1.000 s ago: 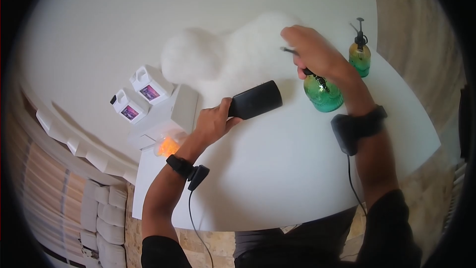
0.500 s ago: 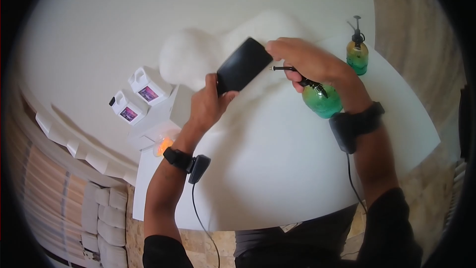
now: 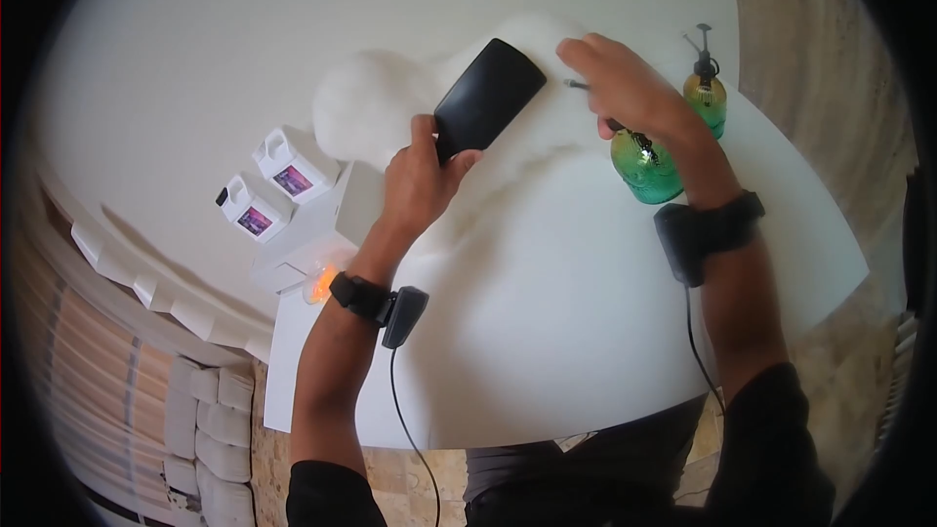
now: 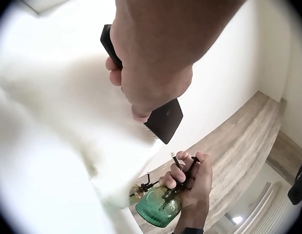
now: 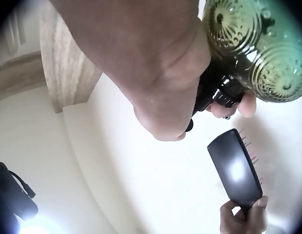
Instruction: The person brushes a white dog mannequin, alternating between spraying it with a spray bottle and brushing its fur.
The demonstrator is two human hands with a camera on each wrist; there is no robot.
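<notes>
White fluffy mass (image 3: 371, 107): located on the bench (image 3: 547, 332). Work appears under way—both tools are off the bench—but the portions done and left cannot be determined.

Black brush (image 3: 493, 93): left hand (image 3: 420, 181) closed around the handle; contact between bristles (image 5: 252, 155) and mass cannot be confirmed.

Green spray bottle (image 3: 649, 176): right hand (image 3: 634, 88) curled around the sprayer top.

White jugs (image 3: 293, 154) (image 3: 252, 207): two, side by side, each with a dark pink-and-purple label (image 3: 292, 182); text too small to read. No brand is legible.
</notes>
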